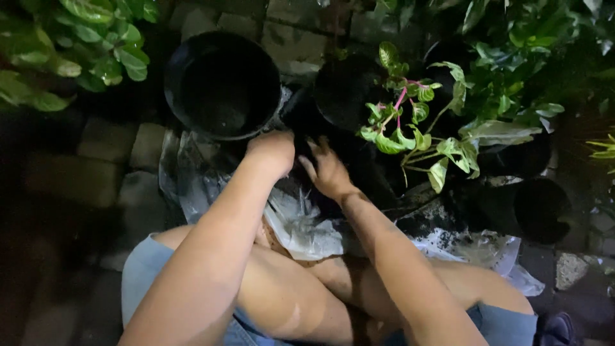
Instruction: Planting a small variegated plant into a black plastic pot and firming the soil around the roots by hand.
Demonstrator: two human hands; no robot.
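My left hand (272, 150) reaches down into dark soil inside an opened plastic bag (301, 224), its fingers hidden in the dark. My right hand (327, 170) lies beside it, fingers spread and pressed into the same soil. An empty black pot (221, 83) stands just beyond the left hand. To the right of my right hand grows a small plant (410, 125) with green leaves and pink stems in a black pot.
Several other black pots (541, 208) stand at the right. Leafy bushes (77, 45) fill the top left and top right. Stone pavers (128, 154) cover the ground. My bare knees and denim shorts (144, 269) are in the foreground.
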